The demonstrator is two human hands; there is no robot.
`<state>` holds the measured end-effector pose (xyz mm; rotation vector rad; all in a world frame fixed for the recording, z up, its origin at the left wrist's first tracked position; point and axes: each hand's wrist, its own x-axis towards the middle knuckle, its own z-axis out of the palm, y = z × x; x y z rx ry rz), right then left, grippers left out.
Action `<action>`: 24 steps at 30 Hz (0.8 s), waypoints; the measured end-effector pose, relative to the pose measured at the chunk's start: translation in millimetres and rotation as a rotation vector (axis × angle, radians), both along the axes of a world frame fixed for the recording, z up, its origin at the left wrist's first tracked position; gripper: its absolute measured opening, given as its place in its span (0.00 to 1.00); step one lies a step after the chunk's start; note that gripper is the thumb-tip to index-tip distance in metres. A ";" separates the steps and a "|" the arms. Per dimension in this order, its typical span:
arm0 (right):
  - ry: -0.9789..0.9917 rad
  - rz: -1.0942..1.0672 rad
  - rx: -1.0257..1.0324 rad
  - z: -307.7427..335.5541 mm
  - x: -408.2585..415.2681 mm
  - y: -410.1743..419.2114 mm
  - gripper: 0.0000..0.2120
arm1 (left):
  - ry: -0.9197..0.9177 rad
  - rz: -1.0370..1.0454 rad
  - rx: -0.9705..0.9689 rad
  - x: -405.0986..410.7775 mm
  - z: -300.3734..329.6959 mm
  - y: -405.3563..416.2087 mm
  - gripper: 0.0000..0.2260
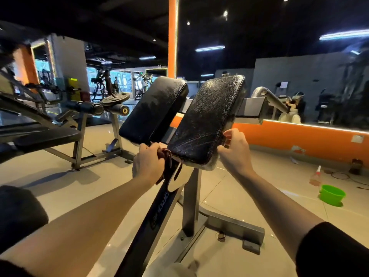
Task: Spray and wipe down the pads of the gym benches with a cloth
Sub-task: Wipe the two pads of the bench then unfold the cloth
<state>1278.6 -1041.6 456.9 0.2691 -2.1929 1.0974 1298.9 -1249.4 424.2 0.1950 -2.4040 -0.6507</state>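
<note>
Two tilted black pads stand on a metal frame in front of me. The right pad (205, 120) shines wet with wipe streaks; the left pad (153, 108) is duller. My left hand (148, 162) grips a dark reddish cloth (166, 156) in the gap just below the two pads' lower ends. My right hand (234, 149) pinches the right pad's lower right edge between thumb and fingers. A spray bottle (316, 175) with orange liquid stands on the floor at the far right, away from both hands.
A green basin (332, 194) sits on the tiled floor near the spray bottle, with cables behind it. Another black bench (48, 137) and plate-loaded machines stand to the left. A black pad corner (20, 212) is at lower left. An orange wall base with a mirror runs along the right.
</note>
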 end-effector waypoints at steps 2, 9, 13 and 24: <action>-0.008 -0.005 -0.003 1.9 1.0 -1.2 0.14 | 0.083 -0.096 0.051 2.1 8.0 13.2 0.15; -0.010 0.017 0.010 4.0 -0.1 1.7 0.14 | 0.255 -0.212 -0.086 -14.7 34.1 88.3 0.20; 0.025 -0.020 0.008 0.5 -0.3 -2.9 0.14 | 0.250 -0.236 -0.067 -15.7 5.7 59.6 0.14; 0.030 -0.040 0.000 3.5 -7.1 -3.6 0.13 | -0.071 -0.404 0.343 -33.5 41.2 31.0 0.22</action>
